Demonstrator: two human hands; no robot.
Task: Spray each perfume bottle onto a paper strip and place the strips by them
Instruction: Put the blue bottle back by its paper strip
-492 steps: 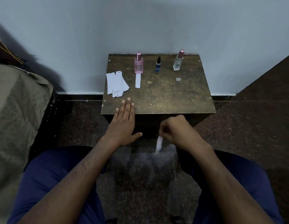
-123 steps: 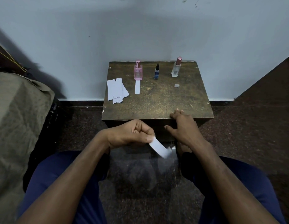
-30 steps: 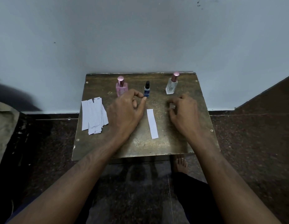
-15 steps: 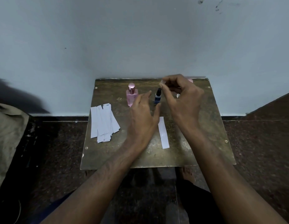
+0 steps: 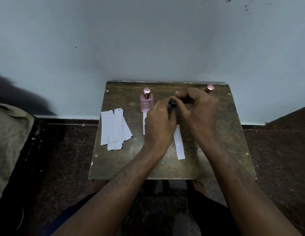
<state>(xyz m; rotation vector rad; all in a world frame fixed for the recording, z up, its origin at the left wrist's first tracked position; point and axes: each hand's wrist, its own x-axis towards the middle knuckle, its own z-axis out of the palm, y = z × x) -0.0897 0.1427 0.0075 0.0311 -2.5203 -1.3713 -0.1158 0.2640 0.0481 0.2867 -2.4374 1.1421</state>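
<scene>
Head view: three perfume bottles stand along the far edge of the table [image 5: 114, 160]. The pink bottle [image 5: 146, 102] is at left, the clear bottle [image 5: 210, 87] at right, mostly hidden. The left hand [image 5: 159, 123] grips the small blue bottle [image 5: 172, 107] between them; the right hand [image 5: 199, 109] pinches at its top. Two single paper strips lie on the table: one strip [image 5: 179, 143] near the hands, another strip [image 5: 144, 123] just in front of the pink bottle. One stack of spare strips [image 5: 114, 130] lies at left.
</scene>
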